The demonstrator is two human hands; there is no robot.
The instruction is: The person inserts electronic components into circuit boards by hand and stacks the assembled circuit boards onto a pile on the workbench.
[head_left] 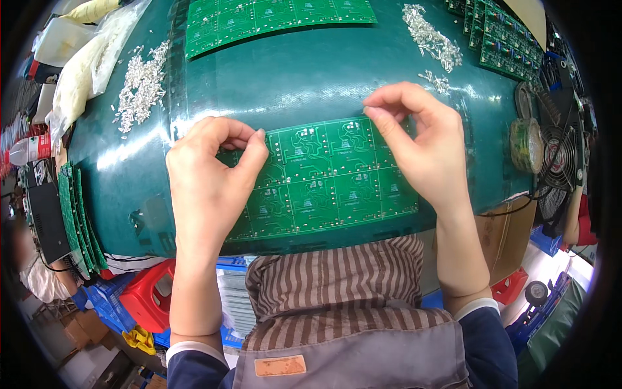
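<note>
A green printed circuit board [337, 175], laid out as a grid of repeated units, lies flat on the dark green mat close in front of me. Above its upper left part is my left hand [210, 159], thumb and forefinger pinched together near the board's edge. My right hand [431, 146] makes a similar pinch at the upper right edge of the board. Anything between the fingertips of either hand is too small to make out. Both palms cover parts of the board's ends.
Small clear parts form a pile [141, 87] at left and another pile [431, 37] at far right. A second green board [278, 19] lies at the back. Populated boards [508, 55] sit at far right, by a tape roll [526, 146] and a fan [557, 155]. Upright boards [79, 220] line the left edge.
</note>
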